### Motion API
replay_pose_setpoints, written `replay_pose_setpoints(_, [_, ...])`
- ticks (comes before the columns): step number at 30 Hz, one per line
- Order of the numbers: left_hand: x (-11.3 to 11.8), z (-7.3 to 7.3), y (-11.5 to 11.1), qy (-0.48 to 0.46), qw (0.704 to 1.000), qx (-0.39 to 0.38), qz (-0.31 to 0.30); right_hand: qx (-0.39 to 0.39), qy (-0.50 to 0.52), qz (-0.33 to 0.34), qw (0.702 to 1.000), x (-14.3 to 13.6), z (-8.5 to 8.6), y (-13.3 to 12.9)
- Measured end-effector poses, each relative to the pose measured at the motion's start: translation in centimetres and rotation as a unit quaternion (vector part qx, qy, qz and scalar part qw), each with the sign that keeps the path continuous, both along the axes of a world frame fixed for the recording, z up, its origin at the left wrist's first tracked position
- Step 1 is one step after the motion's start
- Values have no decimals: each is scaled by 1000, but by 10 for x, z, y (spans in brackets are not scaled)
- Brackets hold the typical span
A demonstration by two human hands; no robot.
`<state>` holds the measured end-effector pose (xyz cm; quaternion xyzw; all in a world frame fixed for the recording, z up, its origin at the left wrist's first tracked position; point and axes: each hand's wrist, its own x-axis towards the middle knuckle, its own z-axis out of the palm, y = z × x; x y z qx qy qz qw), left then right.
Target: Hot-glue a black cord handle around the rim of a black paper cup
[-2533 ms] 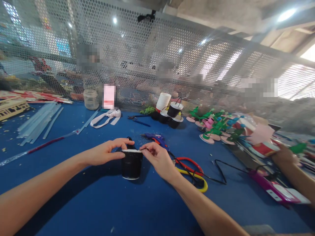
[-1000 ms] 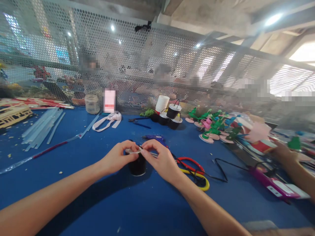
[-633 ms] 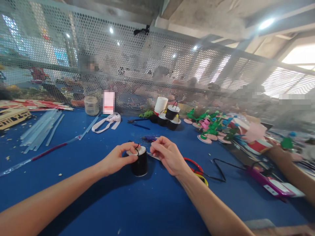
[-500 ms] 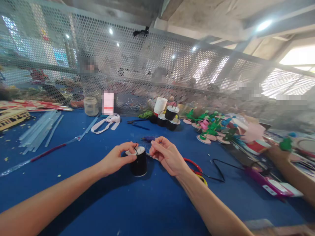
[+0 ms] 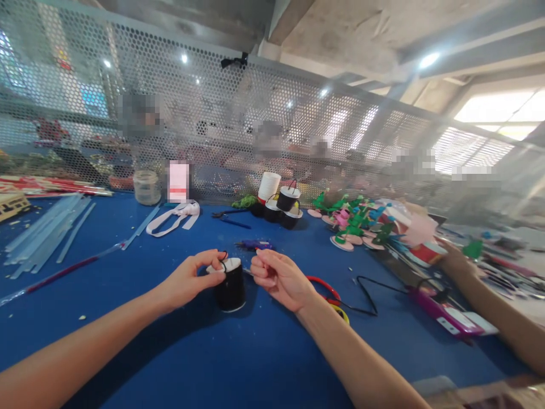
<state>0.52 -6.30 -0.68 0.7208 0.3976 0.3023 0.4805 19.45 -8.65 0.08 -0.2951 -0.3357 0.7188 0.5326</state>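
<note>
A small paper cup (image 5: 230, 287), black around the side with a white top and a thin black cord handle, stands upright on the blue table. My left hand (image 5: 193, 279) grips its upper left edge near the cord, thumb at the front. Just right of the cup, my right hand (image 5: 279, 278) is closed with fingertips pressed together; whatever they hold is too small or hidden. Beneath my right wrist lie red and yellow loop handles (image 5: 326, 288), apparently of scissors. A blue-purple tool (image 5: 255, 245) rests beyond my right hand.
Black cups (image 5: 289, 198) and a white cup stack (image 5: 269, 186) stand at the back. Clear strips (image 5: 46, 230), a jar (image 5: 147, 188) and white ribbon (image 5: 172, 218) lie left. Green craft figures (image 5: 351, 224), a purple power strip (image 5: 445, 312) and another person's arm (image 5: 489, 301) are right.
The view has turned slightly right, so things sit further left. My right hand's fingers have curled tighter beside the cup. My left hand keeps its grip on the cup.
</note>
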Motion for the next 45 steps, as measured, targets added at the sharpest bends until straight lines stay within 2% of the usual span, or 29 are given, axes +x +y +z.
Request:
replay_pose_setpoints(5, [0, 0, 2, -1, 1000, 4, 2, 26, -89, -7, 996, 7, 6, -4])
replay_pose_setpoints(7, [0, -1, 2, -2, 1000, -2, 3, 85, -184, -57, 978, 15, 11, -1])
replay_pose_setpoints(8, [0, -1, 2, -3, 1000, -6, 3, 123, -255, -97, 954, 20, 13, 2])
replay_pose_setpoints(9, [0, -1, 2, -4, 1000, -10, 4, 159, -342, -142, 915, 26, 15, 6])
replay_pose_setpoints(10, [0, -1, 2, -3, 1000, -12, 6, 184, -440, -184, 859, 32, 16, 11])
replay_pose_setpoints(12, [0, 1, 1, 4, 1000, -10, 10, 180, -633, -224, 719, 44, 14, 25])
replay_pose_setpoints(13, [0, 2, 1, 12, 1000, -7, 11, 149, -713, -210, 652, 49, 11, 33])
replay_pose_setpoints(15, [0, 3, 1, 30, 999, 0, 10, 112, -752, -174, 626, 55, 1, 47])
replay_pose_setpoints(18, [-1, 5, 1, 44, 999, 9, 2, 80, -758, -140, 632, 53, -18, 59])
replay_pose_setpoints(21, [-3, 5, 2, 51, 998, 20, -5, 73, -745, -152, 645, 46, -30, 63])
replay_pose_setpoints(24, [-4, 4, 3, 54, 998, 30, -8, 75, -715, -182, 671, 44, -26, 59])
replay_pose_setpoints(27, [-4, 3, 4, 36, 999, 35, -5, 94, -672, -212, 703, 45, -11, 47])
replay_pose_setpoints(30, [-3, 0, 5, -23, 999, 26, 26, 119, -614, -184, 759, 42, 6, 24])
replay_pose_setpoints(31, [-2, -2, 5, -41, 998, 24, 38, 126, -561, -164, 802, 39, 10, 15])
replay_pose_setpoints(32, [-2, -3, 5, -51, 997, 23, 47, 130, -521, -152, 830, 35, 12, 7])
replay_pose_setpoints(34, [-1, -6, 5, -57, 997, 20, 57, 159, -476, -156, 851, 25, 11, -8])
replay_pose_setpoints(37, [0, -8, 6, -50, 996, 12, 70, 168, -479, -151, 848, 13, 1, -23])
replay_pose_setpoints(40, [0, -9, 7, -35, 996, 12, 85, 181, -506, -133, 833, 8, -8, -29])
replay_pose_setpoints(45, [-1, -10, 7, -21, 996, 23, 84, 243, -518, -142, 808, 7, -12, -31])
